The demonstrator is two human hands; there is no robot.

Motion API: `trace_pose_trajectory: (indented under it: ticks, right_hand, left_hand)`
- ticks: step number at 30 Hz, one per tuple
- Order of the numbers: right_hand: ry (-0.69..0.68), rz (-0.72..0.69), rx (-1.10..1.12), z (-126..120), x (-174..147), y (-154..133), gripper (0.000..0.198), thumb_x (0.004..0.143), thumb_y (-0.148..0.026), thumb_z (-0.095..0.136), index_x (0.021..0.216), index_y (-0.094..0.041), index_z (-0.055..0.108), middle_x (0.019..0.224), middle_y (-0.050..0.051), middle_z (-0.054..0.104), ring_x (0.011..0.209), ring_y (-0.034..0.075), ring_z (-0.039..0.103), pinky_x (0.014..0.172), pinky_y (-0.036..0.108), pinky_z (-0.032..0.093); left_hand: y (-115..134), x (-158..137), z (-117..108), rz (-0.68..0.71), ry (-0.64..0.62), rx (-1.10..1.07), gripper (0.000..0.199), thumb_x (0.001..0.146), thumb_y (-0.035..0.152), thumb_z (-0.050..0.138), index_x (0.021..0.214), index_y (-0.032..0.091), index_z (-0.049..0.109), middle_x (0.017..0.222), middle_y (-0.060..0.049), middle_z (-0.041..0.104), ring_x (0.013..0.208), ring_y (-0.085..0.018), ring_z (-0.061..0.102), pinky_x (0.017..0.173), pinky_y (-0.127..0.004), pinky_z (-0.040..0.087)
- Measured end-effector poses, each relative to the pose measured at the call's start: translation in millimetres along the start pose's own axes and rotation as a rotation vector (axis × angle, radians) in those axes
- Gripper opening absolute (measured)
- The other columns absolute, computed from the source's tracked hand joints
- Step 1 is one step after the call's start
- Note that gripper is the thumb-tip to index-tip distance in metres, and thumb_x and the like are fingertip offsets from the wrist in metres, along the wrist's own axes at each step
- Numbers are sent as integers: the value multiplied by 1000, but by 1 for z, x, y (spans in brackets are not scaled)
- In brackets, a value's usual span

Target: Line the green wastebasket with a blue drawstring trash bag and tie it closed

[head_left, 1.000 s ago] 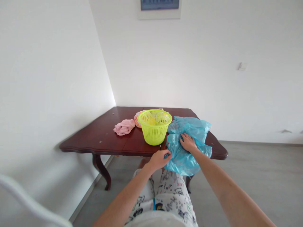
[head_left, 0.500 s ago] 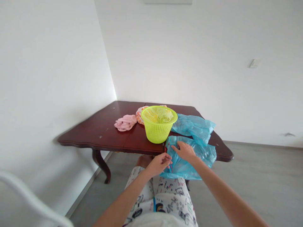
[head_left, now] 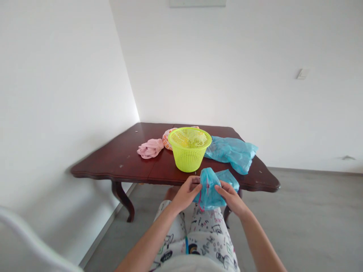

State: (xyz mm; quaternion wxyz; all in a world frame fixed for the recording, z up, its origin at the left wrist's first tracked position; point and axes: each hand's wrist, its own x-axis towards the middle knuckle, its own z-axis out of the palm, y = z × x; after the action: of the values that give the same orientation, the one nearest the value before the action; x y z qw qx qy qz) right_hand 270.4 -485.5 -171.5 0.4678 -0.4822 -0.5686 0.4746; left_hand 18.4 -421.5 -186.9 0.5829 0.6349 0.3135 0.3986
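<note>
Between my hands, just in front of the table edge and above my lap, is a blue plastic bag [head_left: 210,192] with a pink-red drawstring [head_left: 201,200] hanging at its left side. My left hand [head_left: 187,193] grips the bag's left edge between thumb and fingers. On the right side, my right hand [head_left: 230,196] pinches it the same way, thumb on top. Part of the bag spreads behind my right fingers. Right beyond my hands stands a yellow-green perforated plastic basket [head_left: 188,155], upright on the table.
The dark red wooden table [head_left: 113,160] reaches to the white wall. A second blue plastic bag [head_left: 234,151] lies right of the basket. To its left are a folded pink cloth [head_left: 151,148] and a white-and-orange patterned cloth [head_left: 167,138], partly hidden by the basket.
The near blue bag, spread flat over the table edge before, is now lifted and gathered upright between my hands. My right hand has moved down and taken hold of its right side.
</note>
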Motion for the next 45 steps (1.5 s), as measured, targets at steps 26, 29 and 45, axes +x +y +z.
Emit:
trace_pose_trajectory:
  ticks: [26, 29, 45]
  right_hand:
    - [490, -151, -366, 14, -54, -37, 40, 83, -29, 64, 118, -29, 85, 114, 8, 88, 103, 36, 82, 93, 47, 64]
    - [521, -186, -371, -4, -64, -47, 56, 65, -25, 56, 112, -29, 85, 112, 8, 87, 102, 36, 81, 91, 47, 64]
    - [18, -686, -609, 77, -138, -106, 53, 100, -20, 70, 141, -52, 84, 140, 3, 86, 127, 35, 84, 118, 57, 67]
  left_hand:
    - [132, -88, -34, -19, -60, 97, 61, 110, 81, 67, 92, 25, 52, 79, 6, 36, 70, -15, 28, 64, -28, 27]
    - [139, -105, -48, -30, -109, 329, 49, 107, 70, 78, 100, 25, 61, 82, 5, 49, 75, -16, 41, 68, -28, 32]
    - [168, -141, -29, -32, 44, 104, 51, 108, 77, 70, 113, 27, 63, 82, 3, 59, 61, -13, 43, 53, -24, 31]
